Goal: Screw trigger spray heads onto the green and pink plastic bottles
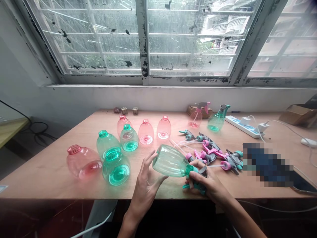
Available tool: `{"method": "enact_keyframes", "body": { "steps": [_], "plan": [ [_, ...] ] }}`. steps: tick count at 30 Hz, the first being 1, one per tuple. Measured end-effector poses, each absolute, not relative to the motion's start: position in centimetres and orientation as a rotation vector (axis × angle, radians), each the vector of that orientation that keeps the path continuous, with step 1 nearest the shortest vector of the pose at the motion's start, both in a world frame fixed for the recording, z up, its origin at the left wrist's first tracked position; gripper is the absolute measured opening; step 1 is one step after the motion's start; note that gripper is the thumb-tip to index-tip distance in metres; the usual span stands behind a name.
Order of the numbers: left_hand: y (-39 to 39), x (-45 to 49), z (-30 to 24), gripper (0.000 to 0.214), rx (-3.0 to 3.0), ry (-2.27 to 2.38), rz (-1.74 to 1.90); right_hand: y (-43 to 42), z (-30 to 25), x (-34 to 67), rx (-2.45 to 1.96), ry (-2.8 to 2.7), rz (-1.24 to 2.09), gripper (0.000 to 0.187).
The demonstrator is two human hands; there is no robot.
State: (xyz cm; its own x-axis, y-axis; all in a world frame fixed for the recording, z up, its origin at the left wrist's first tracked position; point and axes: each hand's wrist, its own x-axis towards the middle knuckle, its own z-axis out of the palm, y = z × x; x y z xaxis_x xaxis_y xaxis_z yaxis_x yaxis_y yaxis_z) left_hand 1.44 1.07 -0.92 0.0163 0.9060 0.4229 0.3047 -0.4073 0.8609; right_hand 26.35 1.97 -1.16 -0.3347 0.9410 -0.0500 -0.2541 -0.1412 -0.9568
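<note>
A green see-through bottle lies sideways in the air above the table's front edge. My left hand cups its base with fingers spread against it. My right hand is closed round the teal and grey spray trigger head at the bottle's neck. To the left of my hands stand several empty pink bottles and green bottles. A heap of loose spray trigger heads, pink and teal, lies just beyond my right hand.
Two finished spray bottles, one pink and one green, stand at the back. A white power strip with plugs lies at the right. A cardboard box sits far right. The wooden table meets a window wall.
</note>
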Motion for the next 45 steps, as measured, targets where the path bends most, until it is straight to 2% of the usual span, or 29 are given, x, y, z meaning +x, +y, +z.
{"method": "enact_keyframes", "body": {
  "steps": [3, 8, 17, 24, 29, 36, 39, 43, 45],
  "plan": [
    [1.13, 1.46, -1.03, 0.058, 1.746, 1.252, 1.424, 2.01, -1.21, 26.40, -0.894, -1.182, 1.625, 0.044],
    [0.78, 1.38, -1.04, 0.079, 1.639, 1.254, 1.356, 2.22, -1.36, 26.42, -0.892, -1.296, 1.583, 0.041],
    [0.87, 1.32, -0.65, 0.053, 1.694, 1.207, 1.447, 2.24, -1.34, 26.35, -0.830, -1.162, 1.638, 0.043],
    [0.76, 1.28, -0.95, 0.071, 1.594, 1.213, 1.352, 2.23, -1.07, 26.33, -0.879, -1.228, 1.609, 0.046],
    [0.96, 1.49, -0.76, 0.065, 1.483, 1.188, 1.351, 2.18, -0.95, 26.29, -0.896, -1.242, 1.596, 0.046],
    [1.01, 1.30, -0.48, 0.056, 1.725, 1.242, 1.367, 2.22, -1.53, 26.46, -0.860, -1.155, 1.608, 0.040],
    [0.98, 1.33, -0.71, 0.062, 1.742, 1.251, 1.351, 2.27, -1.54, 26.43, -0.858, -1.177, 1.611, 0.039],
    [0.82, 1.44, -0.86, 0.081, 1.653, 1.289, 1.295, 2.24, -1.27, 26.43, -0.895, -1.257, 1.571, 0.041],
    [0.73, 1.45, -0.87, 0.082, 1.592, 1.279, 1.281, 2.23, -1.16, 26.45, -0.909, -1.272, 1.569, 0.041]
  ]
}}
